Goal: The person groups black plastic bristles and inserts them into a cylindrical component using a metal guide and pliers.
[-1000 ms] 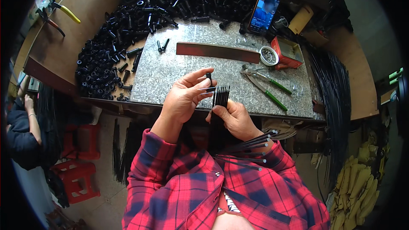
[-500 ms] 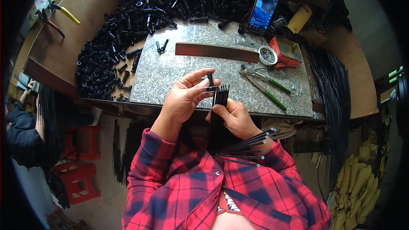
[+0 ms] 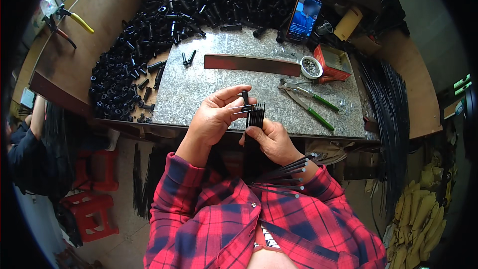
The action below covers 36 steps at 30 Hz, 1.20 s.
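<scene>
Just in front of the table's near edge, my left hand (image 3: 211, 119) pinches a small black plastic tube (image 3: 245, 96) upright between thumb and fingers. A thin wire (image 3: 244, 109) runs from those fingers toward the tops of several thin black rods. My right hand (image 3: 273, 140) is closed round this row of black rods (image 3: 255, 117), its thumb pressed across them. The rods stand side by side with their narrow tips up, touching or nearly touching my left fingertips. Whether the wire passes through the tips is too small to tell. Grey-ended black rods (image 3: 294, 175) stick out beside my right forearm.
On the speckled tabletop (image 3: 224, 84) lie a dark flat strip (image 3: 251, 65), green-handled pliers (image 3: 311, 102), a white cup (image 3: 311, 67) and a red box (image 3: 332, 65). Black plastic parts (image 3: 199, 10) heap behind, near a phone (image 3: 303, 17). Long black rods (image 3: 391, 119) hang right. Another person's arm (image 3: 37, 119) shows left.
Both hands keep their hold. The rod tips have shifted slightly left and down relative to my left fingers, and the wire lies a little differently. The whole view has moved slightly.
</scene>
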Tool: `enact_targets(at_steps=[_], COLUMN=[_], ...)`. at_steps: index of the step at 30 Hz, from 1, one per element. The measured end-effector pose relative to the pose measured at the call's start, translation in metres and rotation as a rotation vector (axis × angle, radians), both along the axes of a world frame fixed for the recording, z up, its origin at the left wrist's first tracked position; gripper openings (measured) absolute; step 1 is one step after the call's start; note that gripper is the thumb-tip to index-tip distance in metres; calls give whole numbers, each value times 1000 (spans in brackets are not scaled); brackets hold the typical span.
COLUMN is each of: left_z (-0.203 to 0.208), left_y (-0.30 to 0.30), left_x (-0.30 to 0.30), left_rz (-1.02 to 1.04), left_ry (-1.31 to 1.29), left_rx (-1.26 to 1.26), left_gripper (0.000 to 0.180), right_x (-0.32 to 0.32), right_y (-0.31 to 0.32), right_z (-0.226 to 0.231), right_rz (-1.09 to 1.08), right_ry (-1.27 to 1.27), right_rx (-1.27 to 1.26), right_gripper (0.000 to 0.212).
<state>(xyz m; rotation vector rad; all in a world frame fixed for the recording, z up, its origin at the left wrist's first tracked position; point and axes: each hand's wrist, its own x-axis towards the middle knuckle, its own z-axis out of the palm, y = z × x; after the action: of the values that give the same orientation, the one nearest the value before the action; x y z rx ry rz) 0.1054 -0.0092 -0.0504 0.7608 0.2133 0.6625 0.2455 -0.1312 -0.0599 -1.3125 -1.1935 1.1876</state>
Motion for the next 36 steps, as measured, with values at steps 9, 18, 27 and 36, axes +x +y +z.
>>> enact_targets(at_steps=[9, 18, 27, 36], left_z=[-15, -9, 2, -3], left_y=[3, -5, -11, -17], left_x=[-5, -18, -21, -19], left_rz=[-46, -26, 46, 22], left_ry=[-21, 106, 171, 123], left_rx=[23, 191, 345, 146], left_gripper=[28, 29, 31, 30], right_x=[-2, -3, -3, -6], right_y=[0, -1, -2, -1], right_z=[9, 10, 11, 10], right_rz=[-9, -21, 3, -15], right_ry=[-77, -34, -114, -80], right_rx=[37, 18, 51, 23], right_gripper=[27, 25, 25, 24])
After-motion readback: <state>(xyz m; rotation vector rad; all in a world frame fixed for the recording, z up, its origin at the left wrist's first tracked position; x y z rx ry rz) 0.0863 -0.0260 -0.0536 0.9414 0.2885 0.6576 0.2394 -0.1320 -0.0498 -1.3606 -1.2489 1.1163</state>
